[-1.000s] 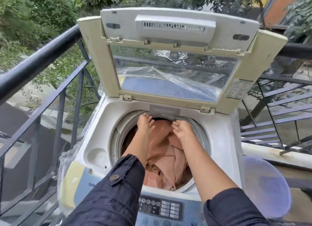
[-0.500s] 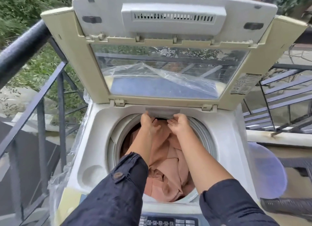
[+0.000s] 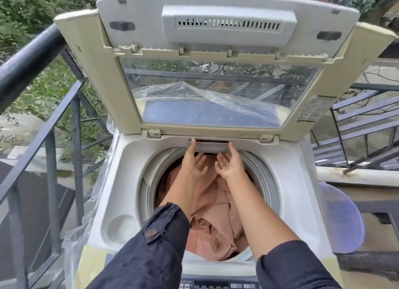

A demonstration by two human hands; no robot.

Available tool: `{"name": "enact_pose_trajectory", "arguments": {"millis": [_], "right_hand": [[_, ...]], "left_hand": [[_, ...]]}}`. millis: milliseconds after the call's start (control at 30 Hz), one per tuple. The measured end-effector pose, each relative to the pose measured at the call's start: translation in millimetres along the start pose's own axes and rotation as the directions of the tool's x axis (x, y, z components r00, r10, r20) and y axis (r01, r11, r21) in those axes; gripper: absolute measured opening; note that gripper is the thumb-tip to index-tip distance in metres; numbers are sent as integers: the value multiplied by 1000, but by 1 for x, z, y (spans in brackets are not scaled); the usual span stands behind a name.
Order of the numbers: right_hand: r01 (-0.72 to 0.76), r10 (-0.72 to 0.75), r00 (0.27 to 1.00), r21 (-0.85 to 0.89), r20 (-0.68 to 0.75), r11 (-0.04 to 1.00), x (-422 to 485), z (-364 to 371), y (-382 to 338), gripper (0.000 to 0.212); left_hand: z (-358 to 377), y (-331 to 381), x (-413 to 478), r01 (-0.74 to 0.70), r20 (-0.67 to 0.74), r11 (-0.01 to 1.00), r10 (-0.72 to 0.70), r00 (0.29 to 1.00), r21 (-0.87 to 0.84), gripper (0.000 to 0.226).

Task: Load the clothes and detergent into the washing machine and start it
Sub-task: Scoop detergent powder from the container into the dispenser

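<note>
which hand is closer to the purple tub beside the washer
Right. The right hand touches the right end of the grey drawer, on the side toward the purple tub; the left hand touches the drawer's left end, farther from the tub.

We stand on an outdoor balcony or terrace of a home, used for laundry; a top-loading washing machine (image 3: 287, 180) has its lid (image 3: 216, 40) raised just beside a dark metal railing (image 3: 28, 57); green trees (image 3: 32, 5) rise beyond the bars; a rounded lilac plastic item (image 3: 341, 219) sits near the machine's right side.
</note>
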State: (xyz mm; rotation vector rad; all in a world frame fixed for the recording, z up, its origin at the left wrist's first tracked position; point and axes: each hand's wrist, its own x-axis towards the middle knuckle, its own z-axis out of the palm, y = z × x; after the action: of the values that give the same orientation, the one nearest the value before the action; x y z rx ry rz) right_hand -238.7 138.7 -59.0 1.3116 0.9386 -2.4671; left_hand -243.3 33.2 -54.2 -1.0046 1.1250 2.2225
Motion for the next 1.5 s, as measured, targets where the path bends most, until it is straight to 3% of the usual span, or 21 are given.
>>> {"name": "enact_pose_trajectory", "arguments": {"millis": [133, 400, 867, 1000, 1133, 1233, 1333, 1500], "right_hand": [[-4, 4, 1000, 55, 10, 998, 0, 0, 1, 63], [18, -13, 999, 167, -31, 986, -10, -9, 9, 46], [63, -58, 997, 127, -47, 990, -9, -13, 7, 42], [60, -56, 997, 103, -43, 993, -13, -16, 6, 42], [74, -69, 996, 81, -57, 994, -21, -22, 3, 44], [85, -83, 994, 21, -67, 996, -27, -29, 1, 47], [114, -119, 992, -75, -53, 991, -33, -39, -2, 41], [270, -284, 959, -275, -11, 923, -54, -59, -17, 31]], "left_hand": [[-3, -10, -3, 22, -13, 1000, -22, 1000, 18, 67], [-13, -25, -6, -13, -31, 997, 10, 999, -78, 57], [-14, -29, -14, -50, -30, 996, 48, 998, -77, 56], [-9, -30, -15, -56, -103, 992, 44, 994, -112, 60], [1, -29, -18, -65, -251, 988, 27, 968, -142, 50], [6, -33, -26, -112, -378, 993, 92, 921, -30, 36], [11, -42, -28, -172, -399, 963, 244, 884, 207, 35], [35, -63, -36, -308, -233, 811, 467, 853, 497, 24]]}}
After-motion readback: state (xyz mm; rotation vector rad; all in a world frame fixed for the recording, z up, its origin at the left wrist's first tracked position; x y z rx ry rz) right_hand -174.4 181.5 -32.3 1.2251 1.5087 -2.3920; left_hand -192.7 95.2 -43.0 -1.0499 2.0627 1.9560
